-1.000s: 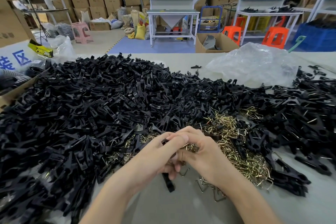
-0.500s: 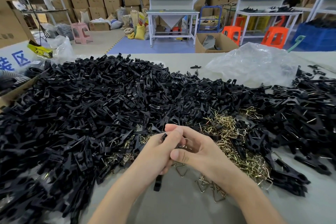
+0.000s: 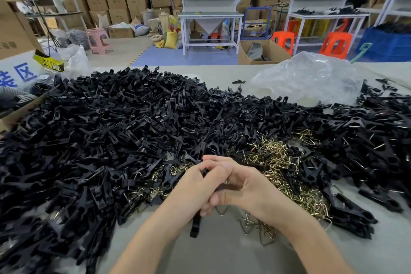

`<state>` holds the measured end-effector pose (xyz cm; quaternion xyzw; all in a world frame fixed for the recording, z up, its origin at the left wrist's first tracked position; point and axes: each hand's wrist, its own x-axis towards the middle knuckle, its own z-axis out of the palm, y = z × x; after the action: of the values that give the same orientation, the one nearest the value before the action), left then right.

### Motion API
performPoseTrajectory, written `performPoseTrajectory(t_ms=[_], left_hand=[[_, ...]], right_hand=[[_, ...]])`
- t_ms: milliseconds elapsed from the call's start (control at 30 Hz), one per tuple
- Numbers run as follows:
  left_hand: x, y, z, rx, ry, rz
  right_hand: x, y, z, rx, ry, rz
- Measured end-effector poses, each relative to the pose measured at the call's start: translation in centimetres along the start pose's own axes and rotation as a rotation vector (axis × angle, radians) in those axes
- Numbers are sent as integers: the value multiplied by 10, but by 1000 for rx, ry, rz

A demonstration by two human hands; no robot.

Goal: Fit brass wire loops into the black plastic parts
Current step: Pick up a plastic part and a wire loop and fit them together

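1. The left hand [image 3: 195, 187] and the right hand [image 3: 251, 189] meet at lower centre of the frame, knuckles pressed together above the table [image 3: 222, 253].
2. The left hand is clenched round a single black part [image 3: 195, 227] – its lower end sticks out beneath the fist, and its top edge peeks out between the knuckles.
3. The right hand's fingers are curled too, with a dark strip of the same part showing between thumb and fingers. Whether a loop is also in that grasp cannot be told.
4. The heap of black plastic parts [image 3: 111, 140] fills the left and centre and runs on to the right edge.
5. The brass wire loops [image 3: 278, 162] lie just right of the hands, a few spilling onto the table below the right wrist.
6. A crumpled clear plastic bag [image 3: 307, 78] sits on the table at upper right – behind the heap.
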<state>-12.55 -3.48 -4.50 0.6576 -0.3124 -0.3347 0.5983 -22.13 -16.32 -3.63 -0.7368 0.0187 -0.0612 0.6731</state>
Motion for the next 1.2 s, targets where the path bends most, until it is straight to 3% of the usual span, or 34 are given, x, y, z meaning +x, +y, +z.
performPoseTrajectory(t_ms=[333,800,933,1200], left_hand=[[-2,1,-4,92,-29,56],[-11,10,-8,-213,-227,-76],[-11,12,-8,-181,-350,-167],[-10,11,-9,-192,-358,-168]], right_hand=[[2,9,0,-135,134,-100],[0,0,3,-236,216,-77],[0,2,2,-316,281,-45],[2,7,8,-285,298,-45]])
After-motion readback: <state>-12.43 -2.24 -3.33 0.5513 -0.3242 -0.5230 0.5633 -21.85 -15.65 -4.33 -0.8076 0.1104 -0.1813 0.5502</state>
